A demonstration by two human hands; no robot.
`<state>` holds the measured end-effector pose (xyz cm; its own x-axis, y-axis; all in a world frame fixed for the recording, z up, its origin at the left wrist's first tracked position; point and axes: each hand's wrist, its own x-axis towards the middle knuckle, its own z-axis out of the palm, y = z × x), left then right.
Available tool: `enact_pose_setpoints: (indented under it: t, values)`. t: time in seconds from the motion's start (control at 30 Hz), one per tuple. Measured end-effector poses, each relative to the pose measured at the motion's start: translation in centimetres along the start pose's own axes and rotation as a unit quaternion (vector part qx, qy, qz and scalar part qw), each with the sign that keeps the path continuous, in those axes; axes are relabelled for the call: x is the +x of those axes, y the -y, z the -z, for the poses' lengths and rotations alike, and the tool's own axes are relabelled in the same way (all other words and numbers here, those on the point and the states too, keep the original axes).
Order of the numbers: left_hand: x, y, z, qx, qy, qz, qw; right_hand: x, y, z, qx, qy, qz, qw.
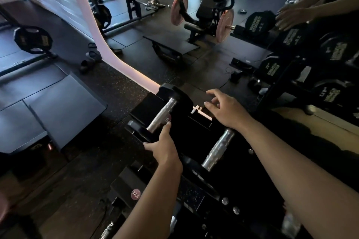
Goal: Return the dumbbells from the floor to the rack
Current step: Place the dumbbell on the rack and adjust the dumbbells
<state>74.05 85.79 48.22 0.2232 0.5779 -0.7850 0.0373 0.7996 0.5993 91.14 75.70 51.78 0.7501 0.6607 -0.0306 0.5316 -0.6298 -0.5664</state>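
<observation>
A black dumbbell with a chrome handle (162,115) lies on the top of the black rack (194,141), at its far left end. My left hand (163,147) rests on the dumbbell's near head, thumb up against the handle, fingers over the head's edge. My right hand (227,110) hovers open, fingers spread, over the rack just right of that dumbbell. Beside it on the rack lies a second dumbbell (217,149), its chrome handle showing under my right forearm. A lower shelf carries a pink 22.5 label (135,194).
A mirror on the right reflects more dumbbells (272,70) and hands (291,18). A bench with pink plates (223,25) stands behind. Grey floor mats (58,103) lie left, with a plate-loaded machine (33,40) beyond. Dark speckled floor surrounds the rack.
</observation>
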Motion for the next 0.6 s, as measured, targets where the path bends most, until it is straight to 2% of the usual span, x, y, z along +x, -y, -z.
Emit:
enact_pose_setpoints:
  t: [0.3, 0.43, 0.6]
  values:
    - [-5.2, 6.7, 0.9, 0.102, 0.042, 0.032, 0.993, -6.8, -5.0, 1.5, -0.025, 0.004, -0.035, 0.999]
    - [-6.9, 9.1, 0.7, 0.097, 0.073, 0.083, 0.989, -8.7, -6.0, 0.5, -0.016, 0.009, -0.041, 0.999]
    - [-7.8, 9.7, -0.2, 0.091, 0.072, 0.064, 0.991, -8.8, -6.8, 0.4, 0.017, 0.002, -0.048, 0.999]
